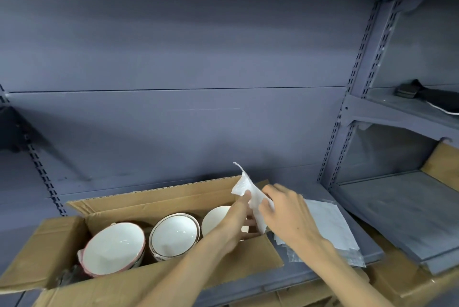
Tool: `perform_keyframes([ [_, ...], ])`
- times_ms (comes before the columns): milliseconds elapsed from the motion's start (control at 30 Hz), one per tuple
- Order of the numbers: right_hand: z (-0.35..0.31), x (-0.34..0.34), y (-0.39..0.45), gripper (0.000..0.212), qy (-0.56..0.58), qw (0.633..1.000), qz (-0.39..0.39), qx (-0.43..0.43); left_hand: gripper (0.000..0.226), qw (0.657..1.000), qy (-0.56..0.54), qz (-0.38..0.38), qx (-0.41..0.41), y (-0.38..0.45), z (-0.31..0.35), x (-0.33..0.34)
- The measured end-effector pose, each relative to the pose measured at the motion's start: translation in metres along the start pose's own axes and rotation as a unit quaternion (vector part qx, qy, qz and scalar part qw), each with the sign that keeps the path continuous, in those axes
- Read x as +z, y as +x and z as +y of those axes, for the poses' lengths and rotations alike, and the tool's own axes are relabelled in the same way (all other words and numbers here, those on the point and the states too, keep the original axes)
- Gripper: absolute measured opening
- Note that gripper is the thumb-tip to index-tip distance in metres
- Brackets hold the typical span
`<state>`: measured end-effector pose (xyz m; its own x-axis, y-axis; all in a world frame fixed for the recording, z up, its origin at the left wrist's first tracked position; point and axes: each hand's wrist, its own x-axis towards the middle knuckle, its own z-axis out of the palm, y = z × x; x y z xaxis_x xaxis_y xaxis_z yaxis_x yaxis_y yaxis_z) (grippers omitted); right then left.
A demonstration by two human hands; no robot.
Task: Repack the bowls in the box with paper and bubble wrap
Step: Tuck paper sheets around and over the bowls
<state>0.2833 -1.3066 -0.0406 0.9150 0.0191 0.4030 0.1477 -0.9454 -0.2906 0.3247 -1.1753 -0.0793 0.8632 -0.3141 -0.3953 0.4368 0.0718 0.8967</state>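
**A:** Nearest to me is the front flap of the cardboard box [154, 279], and both forearms reach over it. What are you reading from the hands?

**B:** I see the left hand [239, 217] and the right hand [285, 209] meeting over the right end of the box, both on one white sheet of paper [250, 194]. The left thumb and fingers [246, 194] pinch its lower edge; the right fingers [267, 203] curl round it from the other side. The sheet stands up crumpled between them.

**A:** And the bowls?

**B:** I count three bowl positions inside the box: the pink-rimmed bowl [113, 248] at the left, tipped toward me, the dark-rimmed bowl [173, 234] in the middle, looking like a nested stack, and the third bowl [214, 219] at the right, partly hidden behind the left wrist. The box sits on a grey shelf [315, 274].

**A:** So which step is this?

**B:** I'd judge it as padding: paper is being readied to go in or round the right-hand bowl. More sheets [330, 227] lie just right of the box, with bubble wrap [352, 259] seemingly under them.

**A:** Next move?

**B:** I'd open the sheet flat and lower it gently, since glazed bowls touching could chip.
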Motion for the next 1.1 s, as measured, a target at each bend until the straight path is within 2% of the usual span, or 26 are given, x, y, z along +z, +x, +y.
perform_keyframes([
  [67,-0.003,0.003,-0.001,0.027,0.017,1.000,-0.011,-0.006,0.051,0.999,0.037,-0.003,-0.011,0.000,0.001,-0.003],
  [167,-0.005,0.008,-0.004,0.015,0.021,0.999,-0.037,-0.006,0.050,0.996,0.082,0.036,-0.025,0.006,0.006,-0.005],
  [267,-0.003,0.011,-0.004,0.028,0.004,0.999,-0.054,-0.006,0.052,0.984,0.132,0.121,-0.005,0.015,0.010,-0.003],
  [333,-0.003,0.013,-0.005,0.031,-0.014,0.998,-0.060,-0.009,0.049,0.988,0.077,0.133,0.008,0.019,0.010,-0.002],
  [400,-0.003,0.013,-0.005,0.031,-0.025,0.998,-0.062,-0.013,0.047,0.994,-0.024,0.104,-0.003,0.018,0.010,0.001],
  [467,-0.003,0.011,-0.005,0.026,-0.036,0.997,-0.059,-0.017,0.048,0.994,-0.076,0.073,-0.028,0.015,0.012,0.002],
  [667,-0.004,0.008,-0.002,0.014,-0.047,0.997,-0.057,-0.027,0.045,0.991,-0.097,0.046,-0.076,0.014,0.012,0.002],
  [833,-0.003,0.014,0.001,0.017,-0.028,0.997,-0.073,-0.028,0.045,0.990,-0.072,0.112,-0.052,0.018,0.009,-0.001],
  [1100,0.002,0.033,-0.001,0.020,-0.034,0.993,-0.108,0.021,0.032,0.979,-0.186,0.086,-0.001,0.019,0.011,-0.013],
])
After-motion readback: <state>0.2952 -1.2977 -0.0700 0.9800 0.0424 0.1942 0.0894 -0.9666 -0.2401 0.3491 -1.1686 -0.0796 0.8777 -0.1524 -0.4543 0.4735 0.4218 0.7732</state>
